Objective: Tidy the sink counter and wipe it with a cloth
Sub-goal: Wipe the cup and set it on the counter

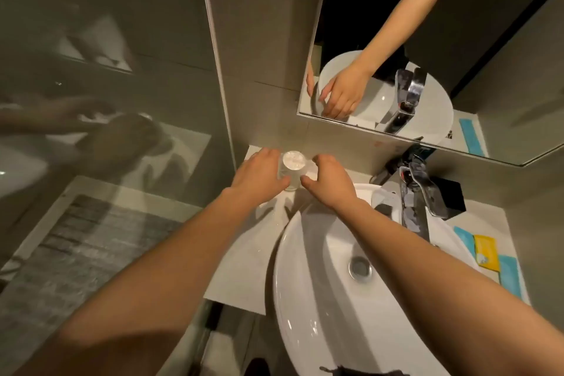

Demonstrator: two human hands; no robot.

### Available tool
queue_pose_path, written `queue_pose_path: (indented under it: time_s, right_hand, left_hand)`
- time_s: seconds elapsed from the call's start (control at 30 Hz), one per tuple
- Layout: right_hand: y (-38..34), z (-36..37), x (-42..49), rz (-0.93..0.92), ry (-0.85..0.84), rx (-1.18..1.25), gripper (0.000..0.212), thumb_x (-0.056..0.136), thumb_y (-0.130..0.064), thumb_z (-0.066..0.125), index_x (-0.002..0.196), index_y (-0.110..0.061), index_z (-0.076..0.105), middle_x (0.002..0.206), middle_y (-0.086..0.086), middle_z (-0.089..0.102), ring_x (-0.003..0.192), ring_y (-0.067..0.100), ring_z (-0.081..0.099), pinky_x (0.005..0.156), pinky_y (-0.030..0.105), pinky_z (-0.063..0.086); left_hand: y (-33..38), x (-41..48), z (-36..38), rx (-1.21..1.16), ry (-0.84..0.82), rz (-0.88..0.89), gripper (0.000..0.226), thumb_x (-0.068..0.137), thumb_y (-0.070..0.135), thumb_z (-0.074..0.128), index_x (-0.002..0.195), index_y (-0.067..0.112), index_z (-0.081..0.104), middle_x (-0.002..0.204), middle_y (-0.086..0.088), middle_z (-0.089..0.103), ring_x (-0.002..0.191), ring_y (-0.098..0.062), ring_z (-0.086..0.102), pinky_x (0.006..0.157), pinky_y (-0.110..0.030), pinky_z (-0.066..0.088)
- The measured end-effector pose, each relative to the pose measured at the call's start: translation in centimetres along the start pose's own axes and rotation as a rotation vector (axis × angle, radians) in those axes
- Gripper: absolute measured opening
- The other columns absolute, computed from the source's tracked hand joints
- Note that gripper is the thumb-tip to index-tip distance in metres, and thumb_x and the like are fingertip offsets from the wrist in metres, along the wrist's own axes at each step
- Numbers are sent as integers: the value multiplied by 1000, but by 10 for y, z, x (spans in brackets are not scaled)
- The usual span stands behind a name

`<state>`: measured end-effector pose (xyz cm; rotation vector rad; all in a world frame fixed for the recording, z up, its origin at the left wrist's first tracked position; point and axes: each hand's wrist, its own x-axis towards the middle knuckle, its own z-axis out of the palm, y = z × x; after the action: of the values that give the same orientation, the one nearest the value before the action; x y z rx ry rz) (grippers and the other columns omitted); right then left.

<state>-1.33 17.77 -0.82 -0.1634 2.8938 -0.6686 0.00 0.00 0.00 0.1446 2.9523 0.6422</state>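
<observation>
An upturned clear glass (pixel 292 165) stands at the back left corner of the white counter (pixel 244 262). My left hand (pixel 259 175) is wrapped around its left side, with the thumb in front of it. My right hand (pixel 331 181) sits just right of the glass with curled fingers and the thumb pointing at its base; whether it touches the glass is unclear. A white sheet (pixel 311 174) lies on the counter under the right hand's fingers. No cloth is in either hand.
A white basin (pixel 308 299) fills the counter's middle, with a chrome faucet (pixel 415 192) and a black box (pixel 448 198) behind it. A yellow packet (pixel 486 250) on blue packaging (pixel 509 278) lies at the right. A mirror (pixel 503 85) hangs behind; a glass partition (pixel 106 70) stands on the left.
</observation>
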Motion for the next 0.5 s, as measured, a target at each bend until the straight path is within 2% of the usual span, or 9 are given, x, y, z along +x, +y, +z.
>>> queue_pose_path:
  time_s: [0.23, 0.5]
  right_hand:
    - [3, 12, 26, 36, -85, 15, 67, 78, -29, 79, 135, -9, 51, 135, 14, 58, 123, 33, 55, 98, 41, 48]
    - [10, 25, 44, 64, -108, 62, 55, 76, -20, 83, 124, -10, 59, 125, 13, 64, 113, 33, 60, 91, 37, 49]
  left_hand:
    - [-9, 38, 14, -38, -107, -24, 52, 81, 33, 75, 124, 14, 52, 123, -6, 57, 112, -28, 58, 81, -37, 47]
    - [-13, 58, 27, -73, -206, -5, 56, 70, 21, 82, 121, 19, 59, 117, -4, 65, 106, -28, 62, 88, -44, 55]
